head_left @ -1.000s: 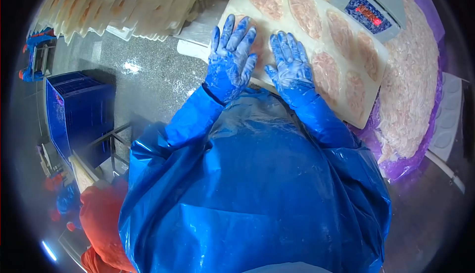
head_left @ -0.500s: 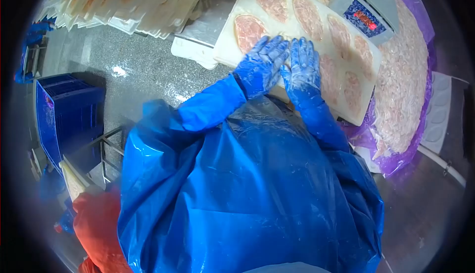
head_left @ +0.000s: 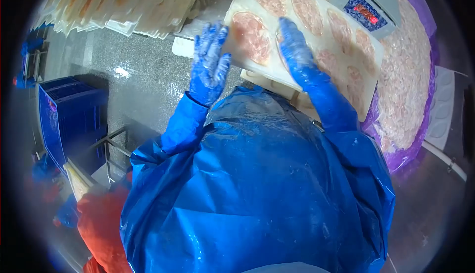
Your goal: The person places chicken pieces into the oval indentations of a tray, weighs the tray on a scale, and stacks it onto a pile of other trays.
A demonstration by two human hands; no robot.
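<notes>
A white moulded board (head_left: 289, 19) lies tilted at the top centre, its oval hollows filled with pale pink minced meat (head_left: 251, 38). My left hand (head_left: 211, 62), in a blue glove smeared white, is raised off the board's left corner with the fingers spread and nothing in it. My right hand (head_left: 297, 50), also gloved, is over the board's near edge, partly covering an oval. Its fingers are stretched out and close together, and it grips nothing. Whether its palm touches the meat is hidden.
A scale with a red display (head_left: 366, 15) stands beyond the board. Right of it, a purple-lined heap of meat (head_left: 403, 75). Stacked pale boards (head_left: 123, 0) are at upper left, a blue crate (head_left: 71, 119) at left. A person's orange sleeve (head_left: 106, 223) shows lower left.
My hands were side by side on the board. The left has moved left off it, fingers spreading; the right has turned and moved slightly up. More of the left oval of meat shows.
</notes>
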